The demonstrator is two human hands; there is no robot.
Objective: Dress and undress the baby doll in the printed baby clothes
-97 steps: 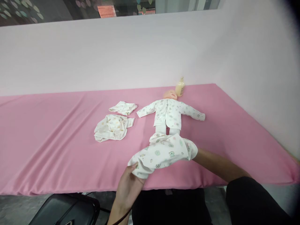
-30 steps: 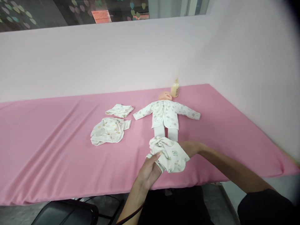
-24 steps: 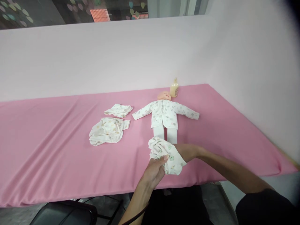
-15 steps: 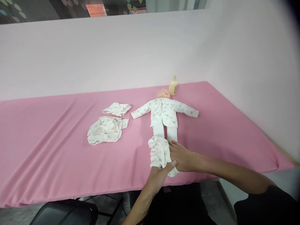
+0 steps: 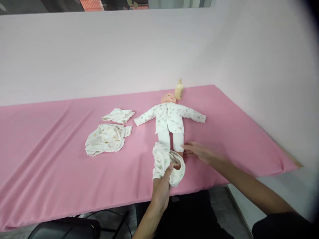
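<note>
A baby doll (image 5: 168, 98) lies on its back in a white printed jacket (image 5: 169, 117) and white leg coverings (image 5: 178, 142), its feet toward me. White printed baby pants (image 5: 161, 159) are bunched around its lower legs. My left hand (image 5: 161, 191) grips the pants at the near side, thumb on top, with the right-hand opening spread and part of the doll's foot showing inside. Beside the doll's lower leg on the right is my right hand (image 5: 198, 152), fingers stretched out, the tips at the leg and holding no cloth.
Two folded or crumpled white baby garments, a smaller one (image 5: 118, 116) and a larger one (image 5: 107, 139), lie left of the doll. A pump bottle (image 5: 179, 90) stands by its head. The pink-covered table (image 5: 62, 159) meets a white wall; a black chair (image 5: 66, 229) stands in front.
My right hand has let go of the pants and moved up to the doll's leg, its fingers straightening. The pants' right side now gapes open in my left hand. The view has shifted slightly.
</note>
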